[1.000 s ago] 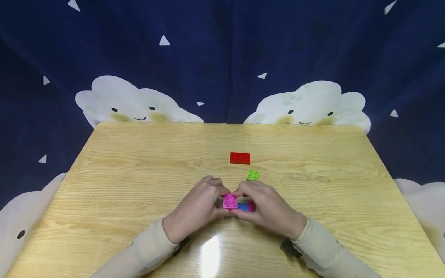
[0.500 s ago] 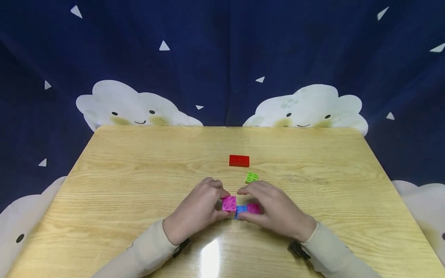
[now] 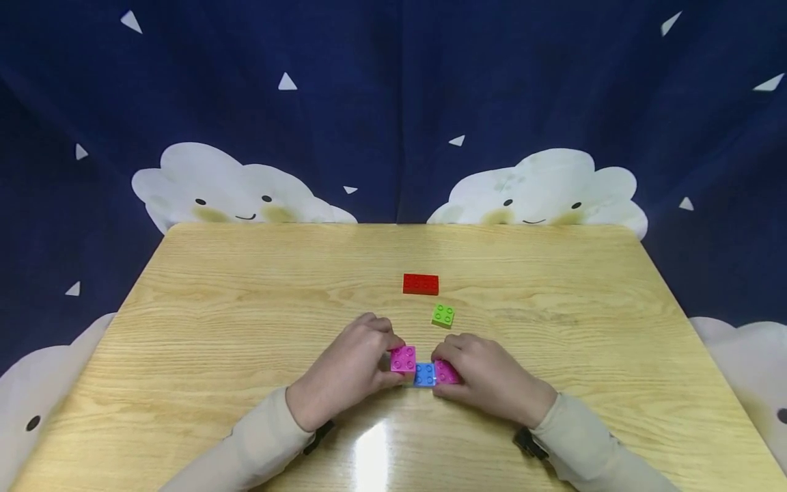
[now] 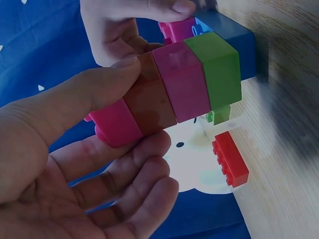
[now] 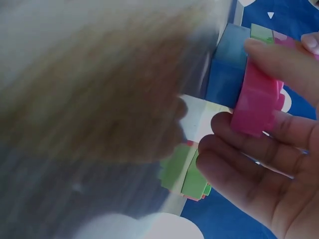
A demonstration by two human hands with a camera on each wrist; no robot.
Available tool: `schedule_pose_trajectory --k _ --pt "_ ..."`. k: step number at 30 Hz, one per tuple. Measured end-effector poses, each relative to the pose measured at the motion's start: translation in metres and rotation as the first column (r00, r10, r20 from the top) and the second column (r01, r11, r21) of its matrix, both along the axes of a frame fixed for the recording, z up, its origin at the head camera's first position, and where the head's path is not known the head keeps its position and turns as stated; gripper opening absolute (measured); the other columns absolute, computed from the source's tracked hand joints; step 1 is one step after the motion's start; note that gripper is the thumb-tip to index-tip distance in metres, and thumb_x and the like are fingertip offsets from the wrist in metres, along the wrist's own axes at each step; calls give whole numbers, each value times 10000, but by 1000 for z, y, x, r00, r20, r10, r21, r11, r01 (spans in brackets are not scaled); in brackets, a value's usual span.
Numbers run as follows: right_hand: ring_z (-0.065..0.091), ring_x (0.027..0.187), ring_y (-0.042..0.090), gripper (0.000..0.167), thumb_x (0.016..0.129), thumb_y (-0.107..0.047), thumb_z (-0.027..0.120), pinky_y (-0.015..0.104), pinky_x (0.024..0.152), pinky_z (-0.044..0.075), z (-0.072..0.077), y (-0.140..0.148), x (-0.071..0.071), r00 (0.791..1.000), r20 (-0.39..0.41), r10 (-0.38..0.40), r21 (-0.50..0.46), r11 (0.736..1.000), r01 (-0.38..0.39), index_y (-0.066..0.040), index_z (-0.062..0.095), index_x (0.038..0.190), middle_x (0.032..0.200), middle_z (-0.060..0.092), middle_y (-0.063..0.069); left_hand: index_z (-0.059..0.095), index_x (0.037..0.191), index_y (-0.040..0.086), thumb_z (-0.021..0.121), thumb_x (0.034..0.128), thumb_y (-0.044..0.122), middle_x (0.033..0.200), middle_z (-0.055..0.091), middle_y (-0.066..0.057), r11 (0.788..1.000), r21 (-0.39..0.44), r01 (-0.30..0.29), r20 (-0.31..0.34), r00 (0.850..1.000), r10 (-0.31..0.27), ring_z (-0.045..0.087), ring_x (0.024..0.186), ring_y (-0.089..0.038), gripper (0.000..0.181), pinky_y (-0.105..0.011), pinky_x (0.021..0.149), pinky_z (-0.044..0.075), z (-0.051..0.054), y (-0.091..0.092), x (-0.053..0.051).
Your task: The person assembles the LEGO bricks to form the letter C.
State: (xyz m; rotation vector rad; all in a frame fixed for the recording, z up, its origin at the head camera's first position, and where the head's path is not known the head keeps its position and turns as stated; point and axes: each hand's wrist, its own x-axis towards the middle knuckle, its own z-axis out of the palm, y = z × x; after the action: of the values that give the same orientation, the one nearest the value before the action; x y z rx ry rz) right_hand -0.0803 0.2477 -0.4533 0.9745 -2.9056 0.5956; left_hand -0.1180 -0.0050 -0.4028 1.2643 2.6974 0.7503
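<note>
My left hand (image 3: 347,372) grips a small tower of bricks. In the left wrist view it runs from a pink top brick (image 4: 117,124) through an orange-brown brick (image 4: 152,107) and another pink brick (image 4: 180,87) to a green brick (image 4: 217,74) at the bottom. Beside the tower's foot lies a blue brick (image 3: 424,374), low on the table; whether they are joined I cannot tell. On the blue brick's right end sits a pink brick (image 3: 444,372), which my right hand (image 3: 492,379) pinches between thumb and fingers.
Beyond the hands, a lime green brick (image 3: 443,315) lies on the wooden table (image 3: 258,287). Farther back is a longer red brick (image 3: 421,284). A dark blue cloth (image 3: 344,102) with clouds hangs behind the table's far edge.
My right hand has let go of the tower's side, opened, moved right and taken hold of the pink brick on the blue one. My left hand keeps its grip, almost in place.
</note>
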Motion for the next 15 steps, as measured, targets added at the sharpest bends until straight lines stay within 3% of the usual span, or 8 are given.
schedule_pose_trajectory --k 5,15 --pt "650 847 122 311 922 -267 886 308 737 577 0 -3 0 1000 21 7 -13 1000 -7 -50 764 1109 993 732 2 830 1020 13 1000 802 184 906 703 -25 1000 -10 1 6 1000 -1 596 885 -207 325 -353 839 542 0 -1 0" --pt "657 803 127 256 932 -201 879 329 750 598 -3 -6 0 999 20 32 2 999 -32 -22 763 1073 926 722 -4 826 1018 14 994 808 159 934 723 -33 1000 23 3 20 1000 -4 608 908 -220 306 -370 871 550 -4 -2 0"
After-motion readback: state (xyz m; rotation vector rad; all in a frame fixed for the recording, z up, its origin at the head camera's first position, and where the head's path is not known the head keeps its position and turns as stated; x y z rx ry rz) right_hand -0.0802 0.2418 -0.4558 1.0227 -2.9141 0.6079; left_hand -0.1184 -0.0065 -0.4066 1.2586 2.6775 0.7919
